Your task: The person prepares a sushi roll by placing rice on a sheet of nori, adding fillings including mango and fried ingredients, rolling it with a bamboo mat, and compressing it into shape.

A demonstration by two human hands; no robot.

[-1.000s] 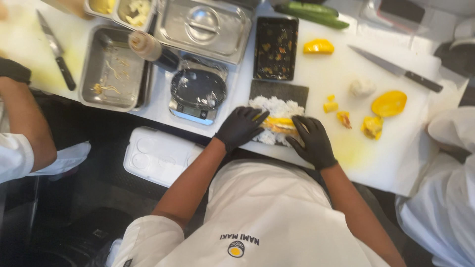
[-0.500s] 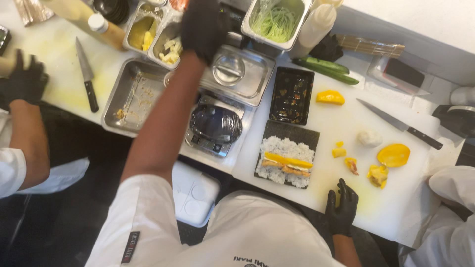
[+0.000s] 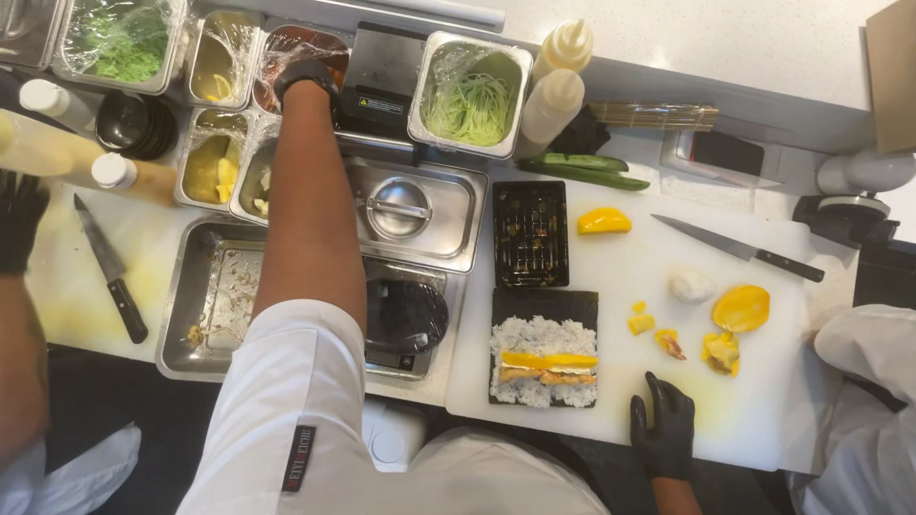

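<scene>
My left hand (image 3: pixel 303 78), in a black glove, reaches far back into a film-covered steel container (image 3: pixel 307 50) of reddish filling; whether it grips anything is hidden. My right hand (image 3: pixel 664 427), also gloved, rests flat with fingers apart on the near edge of the white cutting board (image 3: pixel 754 420). Between them lies a dark nori sheet (image 3: pixel 544 303) spread with white rice (image 3: pixel 543 341), topped with yellow mango strips and orange filling (image 3: pixel 548 368).
A lidded steel pan (image 3: pixel 408 210), a scale (image 3: pixel 405 315), a tray of nori (image 3: pixel 530 234), mango pieces (image 3: pixel 740 309), a knife (image 3: pixel 739 249), cucumbers (image 3: pixel 584 167) and squeeze bottles (image 3: pixel 558 95) surround the board. Another person's gloved hand (image 3: pixel 19 219) and a second knife (image 3: pixel 113 272) are at left; someone's white sleeve (image 3: pixel 859 353) at right.
My left arm has stretched further back, from the lidded pan to the rear container row. My right hand slid from the board's edge onto the board. The view has shifted forward.
</scene>
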